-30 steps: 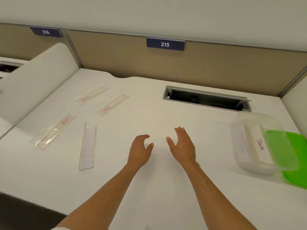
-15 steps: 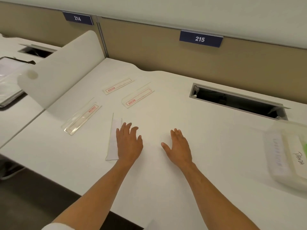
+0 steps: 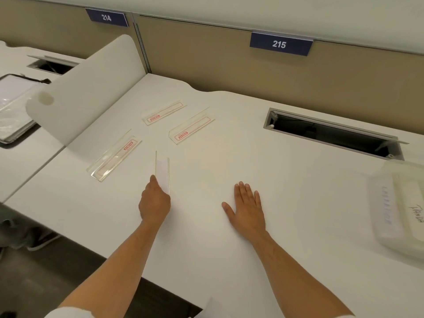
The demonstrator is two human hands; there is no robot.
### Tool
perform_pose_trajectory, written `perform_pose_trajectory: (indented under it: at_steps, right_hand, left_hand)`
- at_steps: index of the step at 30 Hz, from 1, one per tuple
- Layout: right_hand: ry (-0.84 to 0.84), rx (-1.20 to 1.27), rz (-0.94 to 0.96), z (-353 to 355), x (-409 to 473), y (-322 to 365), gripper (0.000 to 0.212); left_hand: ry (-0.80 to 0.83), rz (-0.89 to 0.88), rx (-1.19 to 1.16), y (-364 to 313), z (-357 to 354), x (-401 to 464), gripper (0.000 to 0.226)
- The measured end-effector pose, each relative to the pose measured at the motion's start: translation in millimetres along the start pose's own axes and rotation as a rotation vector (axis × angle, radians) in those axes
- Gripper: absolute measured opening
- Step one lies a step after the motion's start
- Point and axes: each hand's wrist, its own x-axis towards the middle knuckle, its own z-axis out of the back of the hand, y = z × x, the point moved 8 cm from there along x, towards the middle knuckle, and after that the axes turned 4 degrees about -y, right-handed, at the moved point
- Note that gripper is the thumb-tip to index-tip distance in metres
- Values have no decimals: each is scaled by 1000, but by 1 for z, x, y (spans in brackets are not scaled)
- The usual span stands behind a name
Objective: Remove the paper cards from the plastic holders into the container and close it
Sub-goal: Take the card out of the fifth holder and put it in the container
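Gripping a plastic holder [image 3: 162, 172], seemingly with a card inside, the left hand [image 3: 154, 203] lifts it; right hand [image 3: 246, 208] rests flat, fingers straight, on the worktop [image 3: 286, 180].

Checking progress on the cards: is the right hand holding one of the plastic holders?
No: the right hand lies flat and open on the desk, holding nothing; the left hand holds a holder.

Three card holders [image 3: 114, 158] [image 3: 163, 113] [image 3: 192, 128] lie far left on the counter [image 3: 275, 180]. A fourth holder [image 3: 162, 171] sits nearer, between them and the hands. The container [image 3: 399, 207] stands far right.
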Motion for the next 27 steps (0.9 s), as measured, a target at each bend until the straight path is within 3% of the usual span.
perform_pose_trajectory:
  at_steps: [8, 12, 16, 22, 27]
  right_hand:
    - [68, 52, 38, 0, 3, -3, 79]
    - [121, 68, 51, 3, 4, -6, 79]
    - [199, 139, 16, 12, 7, -7, 76]
    - [131, 682, -220, 49, -2, -19, 70]
    - [143, 1278, -421, 68, -22, -32, 55]
  left_hand:
    - [-14, 46, -36, 1, -3, -5, 45]
    - [-10, 37, -61, -15, -9, -16, 55]
    - [44, -36, -239, -50, -19, -31, 53]
    - [247, -185, -589, -112, -39, -65, 46]
    - [414, -98, -806, -139, -68, -88, 36]
